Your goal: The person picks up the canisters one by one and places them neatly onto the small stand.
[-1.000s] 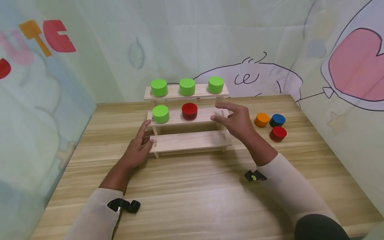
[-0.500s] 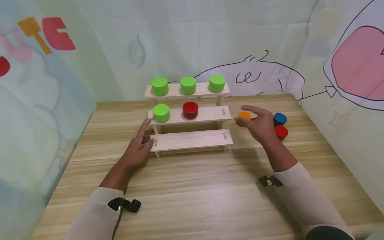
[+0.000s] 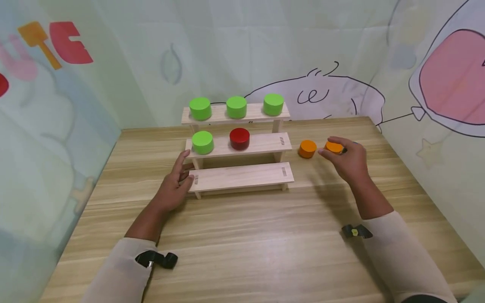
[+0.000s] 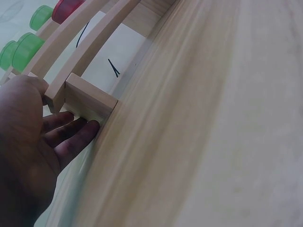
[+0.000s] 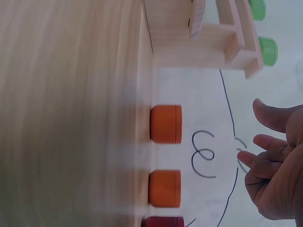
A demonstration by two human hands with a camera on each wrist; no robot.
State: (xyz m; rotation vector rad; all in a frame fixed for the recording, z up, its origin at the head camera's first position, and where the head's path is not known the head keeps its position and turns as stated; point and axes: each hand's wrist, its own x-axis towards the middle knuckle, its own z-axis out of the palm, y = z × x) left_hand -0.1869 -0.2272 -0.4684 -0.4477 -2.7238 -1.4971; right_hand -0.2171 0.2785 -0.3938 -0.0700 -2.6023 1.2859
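My left hand (image 3: 175, 188) holds the left end of a three-step wooden stand (image 3: 242, 176), thumb on the lowest step; the left wrist view shows other fingers beside its leg (image 4: 90, 92). Three green discs (image 3: 236, 107) stand on the top step. The middle step bears a green disc (image 3: 202, 142) and a red disc (image 3: 239, 139). My right hand (image 3: 350, 160) hovers with nothing in its fingers, thumb and forefinger apart, over an orange disc (image 3: 334, 147). Another orange disc (image 3: 307, 149) lies left of it. Right wrist view: the hand (image 5: 277, 165) is clear above the discs.
A red disc (image 5: 163, 222) shows at the bottom edge of the right wrist view. A blue sliver (image 3: 355, 143) peeks out behind my right hand. The wooden table (image 3: 235, 252) meets a printed cloth backdrop (image 3: 212, 50) at the back.
My right hand has moved right, from the right end of the middle step, past one orange disc to above the other. My left hand has stayed on the stand.
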